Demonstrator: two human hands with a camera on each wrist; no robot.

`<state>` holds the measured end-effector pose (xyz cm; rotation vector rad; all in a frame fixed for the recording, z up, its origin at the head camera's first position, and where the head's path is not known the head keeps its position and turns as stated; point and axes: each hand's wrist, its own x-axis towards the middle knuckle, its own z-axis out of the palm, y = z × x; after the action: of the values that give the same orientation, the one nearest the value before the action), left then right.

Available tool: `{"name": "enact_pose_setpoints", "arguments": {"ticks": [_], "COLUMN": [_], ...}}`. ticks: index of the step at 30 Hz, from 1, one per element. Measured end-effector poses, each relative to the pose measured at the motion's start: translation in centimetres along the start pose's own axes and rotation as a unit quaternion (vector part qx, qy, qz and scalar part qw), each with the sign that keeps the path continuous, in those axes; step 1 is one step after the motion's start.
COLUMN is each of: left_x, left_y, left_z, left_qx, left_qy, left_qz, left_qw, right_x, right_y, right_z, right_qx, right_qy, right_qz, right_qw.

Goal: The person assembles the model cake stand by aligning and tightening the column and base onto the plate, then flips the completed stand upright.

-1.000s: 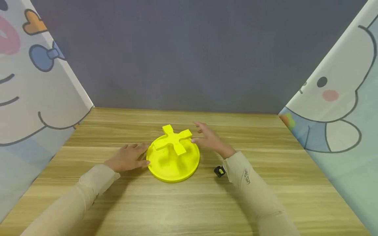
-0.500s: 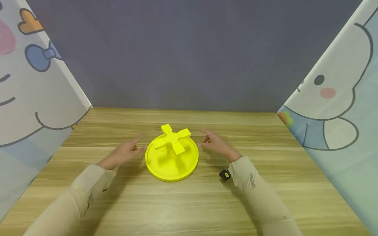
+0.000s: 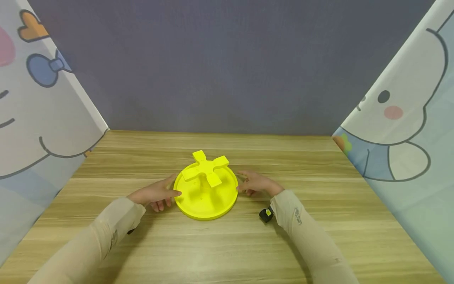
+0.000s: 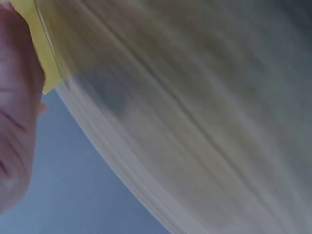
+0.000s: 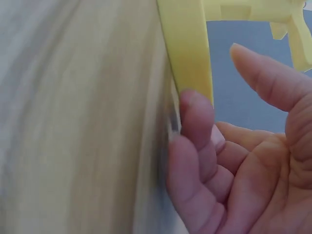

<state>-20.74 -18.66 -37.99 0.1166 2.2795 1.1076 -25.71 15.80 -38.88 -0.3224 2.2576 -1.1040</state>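
Observation:
A yellow round tray-like base (image 3: 198, 207) with a raised rim stands on the wooden table. A four-armed yellow cross piece (image 3: 206, 168) sits raised above it on a central post. At the base's left side is my left hand (image 3: 156, 193), its thumb over the rim, index finger stretched along the edge and other fingers bent below. My right hand (image 3: 258, 183) is at the opposite side, thumb and index finger close to the rim. The right wrist view shows fingertips (image 5: 197, 109) against the base's side wall, with the thumb (image 5: 263, 73) straight and apart from it.
The wooden table (image 3: 220, 252) runs back to a dark grey panel (image 3: 227, 71). Cartoon-printed panels (image 3: 53, 118) flank it on both sides. A small black wrist device (image 3: 266, 214) hangs by the right cuff.
Both hands first drew a little away from the base with index fingers pointing, then came back to its rim lower down. The base and cross have stayed in place on the table.

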Motion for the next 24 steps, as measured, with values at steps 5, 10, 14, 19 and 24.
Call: {"name": "enact_pose_setpoints", "arguments": {"ticks": [5, 10, 14, 19, 24], "left_x": [0.2, 0.6, 1.0, 1.5, 1.8], "left_y": [0.6, 1.1, 1.1, 1.1, 1.1], "left_z": [0.0, 0.0, 0.2, 0.4, 0.5], "left_qx": [-0.033, -0.037, -0.021, -0.011, -0.013], "left_qy": [-0.027, -0.041, -0.041, -0.037, -0.042], "left_qz": [-0.017, -0.019, -0.032, -0.030, -0.021], "left_qw": [0.9990, 0.9983, 0.9984, 0.9988, 0.9988], "right_x": [0.4, 0.8, 1.2, 1.4, 1.4], "right_y": [0.0, -0.2, -0.5, -0.7, -0.9], "right_z": [0.3, 0.6, 0.8, 1.0, 1.2], "right_qx": [0.053, 0.071, 0.083, 0.093, 0.089], "right_qy": [-0.020, -0.040, -0.056, -0.056, -0.063], "right_qz": [0.048, 0.063, 0.069, 0.079, 0.069], "right_qw": [0.997, 0.995, 0.993, 0.991, 0.992]}}
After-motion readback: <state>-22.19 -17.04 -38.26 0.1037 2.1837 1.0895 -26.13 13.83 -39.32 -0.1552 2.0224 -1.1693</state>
